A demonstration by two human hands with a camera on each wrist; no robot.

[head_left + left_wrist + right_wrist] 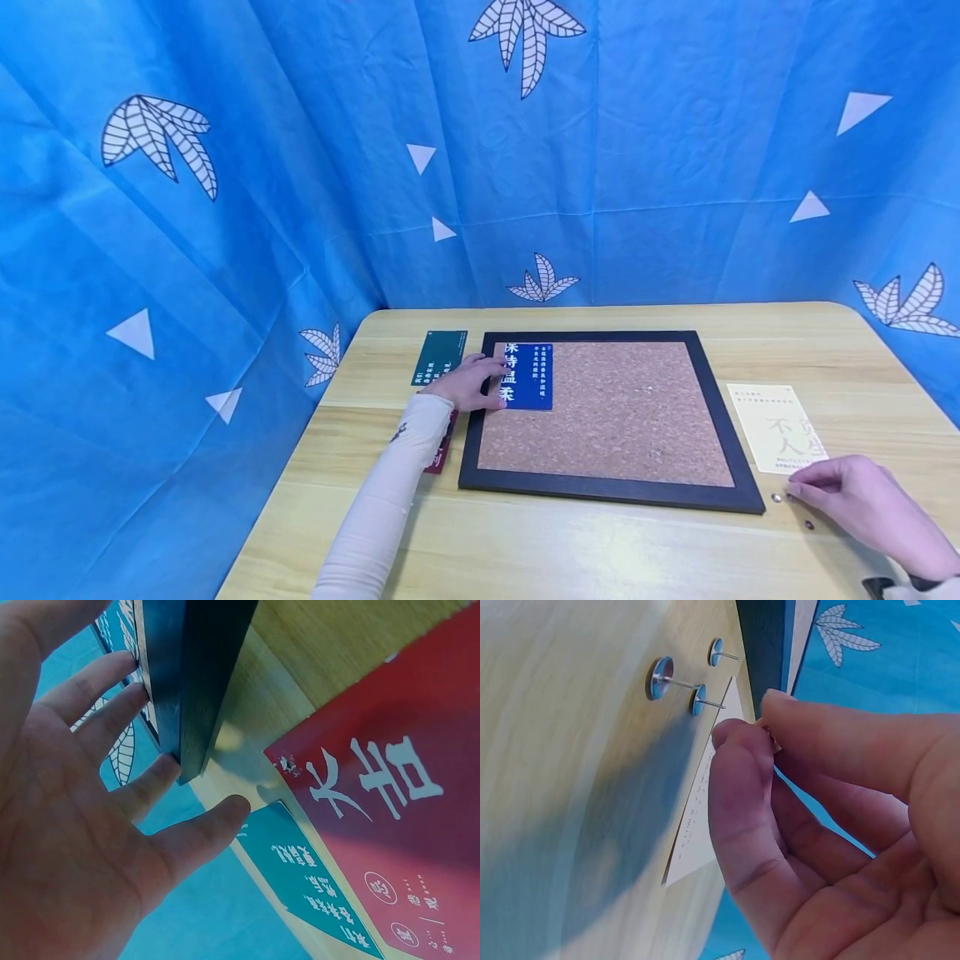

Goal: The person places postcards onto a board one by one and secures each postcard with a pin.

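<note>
A blue card (pixel 534 379) with white characters lies on the upper left of a black-framed cork board (pixel 607 433). The left hand (pixel 468 385) rests on the card's left side with its fingers spread, and the left wrist view shows the palm with fingers stretched over the frame's edge. My right hand (pixel 873 507) is low over the table beyond the board's lower right corner. Its thumb and forefinger pinch a thumbtack (pixel 773 739), mostly hidden by the fingertips. Several more thumbtacks (pixel 660 678) lie points up on the table close by.
Left of the board are a green card (pixel 438 354) and a dark red card (pixel 397 765), the latter partly under the left arm. A cream card (pixel 776 425) lies right of the board. Blue patterned cloth (pixel 600 167) hangs behind and beside the wooden table (pixel 570 546).
</note>
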